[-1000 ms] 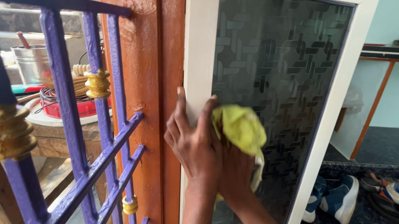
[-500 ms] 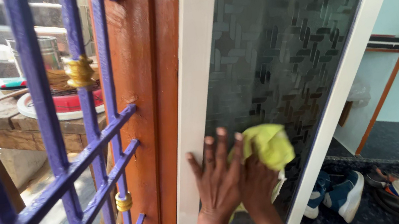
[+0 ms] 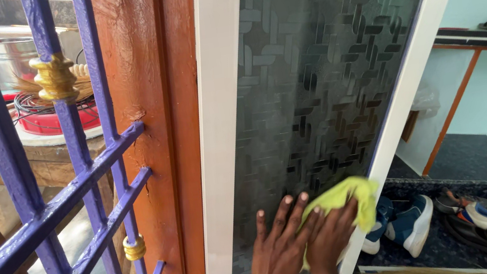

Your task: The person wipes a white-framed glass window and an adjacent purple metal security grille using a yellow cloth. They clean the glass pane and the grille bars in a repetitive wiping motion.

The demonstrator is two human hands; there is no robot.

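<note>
Head view, the only one: a yellow cloth [image 3: 346, 200] is pressed flat against the lower part of a dark patterned glass panel [image 3: 325, 78], near the bottom right of the pane, just beside the white door frame [image 3: 219, 128]. The cloth is held under the right hand [image 3: 331, 237], whose fingers are bent over its lower edge and closed on it against the glass. The left hand [image 3: 278, 252] is laid open on the pane just beside it, fingers spread apart and flat, holding nothing; the two hands touch or nearly touch. The work in hand is judged to be the wiping of the glass. With the cloth this low, the lower band is being treated now; whether the upper pane has been done cannot be told, as no clear difference in shine or streaks is seen between upper and lower glass. The lowest strip of the pane is cut off by the picture edge, so what is left there cannot be judged. The white frame shows no cloth contact. To the left an orange-brown wooden post [image 3: 156, 118] and a purple metal grille [image 3: 68, 184] are noted; shoes [image 3: 410, 224] lie on the dark floor at lower right.
</note>
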